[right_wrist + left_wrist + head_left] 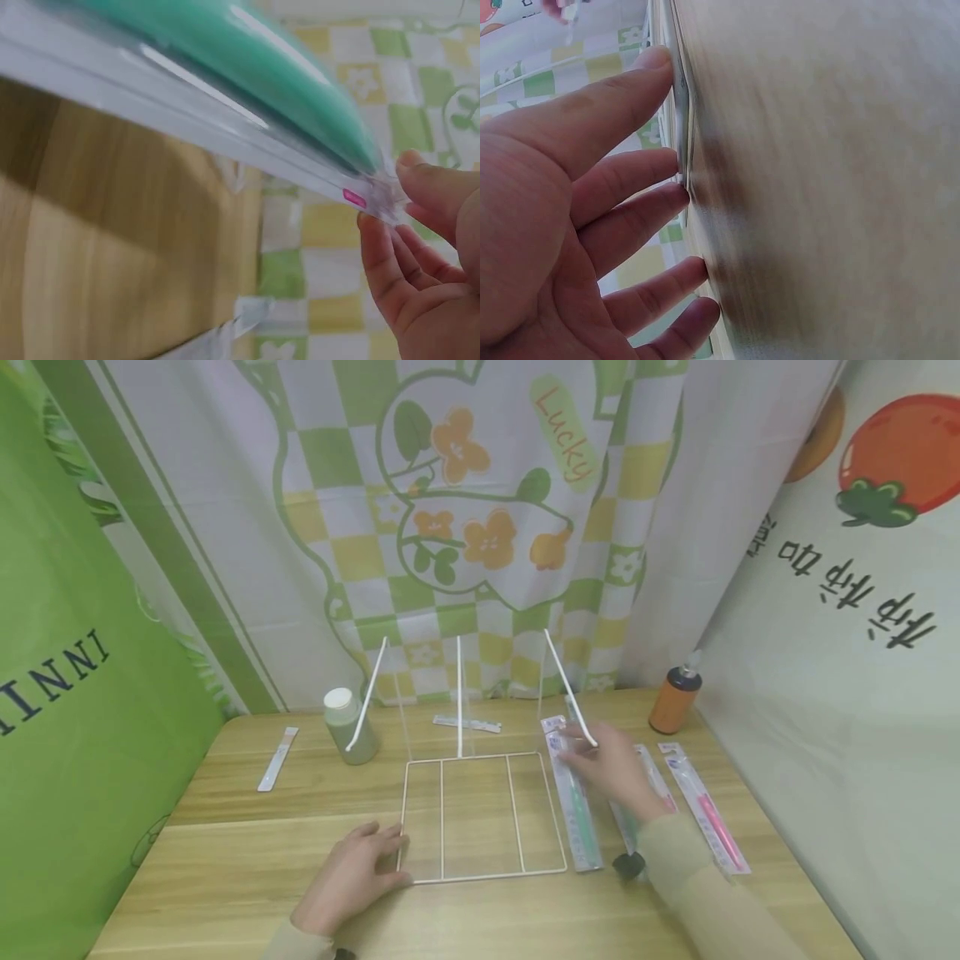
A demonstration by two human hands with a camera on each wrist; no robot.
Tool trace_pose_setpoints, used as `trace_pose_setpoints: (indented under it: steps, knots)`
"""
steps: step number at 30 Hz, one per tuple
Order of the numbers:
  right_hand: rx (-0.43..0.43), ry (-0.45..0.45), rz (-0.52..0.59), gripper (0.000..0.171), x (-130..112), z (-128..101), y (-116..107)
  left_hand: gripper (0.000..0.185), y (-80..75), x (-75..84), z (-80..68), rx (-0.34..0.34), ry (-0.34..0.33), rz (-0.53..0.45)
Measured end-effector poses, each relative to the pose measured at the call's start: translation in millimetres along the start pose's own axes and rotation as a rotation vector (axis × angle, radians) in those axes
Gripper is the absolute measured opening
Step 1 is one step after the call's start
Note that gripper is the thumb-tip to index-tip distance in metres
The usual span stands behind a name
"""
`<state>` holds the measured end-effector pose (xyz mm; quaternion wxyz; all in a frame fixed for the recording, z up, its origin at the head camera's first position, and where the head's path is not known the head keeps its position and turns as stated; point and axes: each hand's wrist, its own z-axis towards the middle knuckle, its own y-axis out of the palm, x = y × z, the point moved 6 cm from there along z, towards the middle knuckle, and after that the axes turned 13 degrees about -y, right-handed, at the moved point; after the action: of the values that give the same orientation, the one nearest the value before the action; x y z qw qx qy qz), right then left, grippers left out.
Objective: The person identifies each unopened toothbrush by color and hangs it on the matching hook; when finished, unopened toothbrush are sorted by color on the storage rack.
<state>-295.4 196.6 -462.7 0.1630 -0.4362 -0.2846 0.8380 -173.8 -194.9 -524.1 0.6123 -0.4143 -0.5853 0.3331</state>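
A white wire rack stands on the wooden table, its upright arms rising at the back. My left hand touches the rack's front left corner. In the left wrist view its thumb and fingers are fairly straight, their tips at the wire. My right hand is beside the rack's right side. Between thumb and fingertips it pinches the end of a toothbrush in clear packaging, with a green handle. A packaged green-handled toothbrush lies alongside the rack, near the right fingertips. Another package is partly hidden beneath the right wrist.
A packaged pink toothbrush lies at the right. An orange bottle stands at the back right, a grey-green bottle with a white lid at the back left. Slim packets lie at the left and behind the rack.
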Motion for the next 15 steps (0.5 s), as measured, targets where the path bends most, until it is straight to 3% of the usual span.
trace_pose_setpoints:
  steps: [6, 15]
  knots:
    - [0.139, -0.266, -0.02, 0.042, -53, 6, -2, 0.056, 0.8, -1.0, 1.1, -0.005, -0.001, -0.004]
    - [0.261, -0.513, -0.057, 0.044, -127, -1, -4, 0.056, 1.0, -0.3, -0.2, -0.001, 0.01, 0.009]
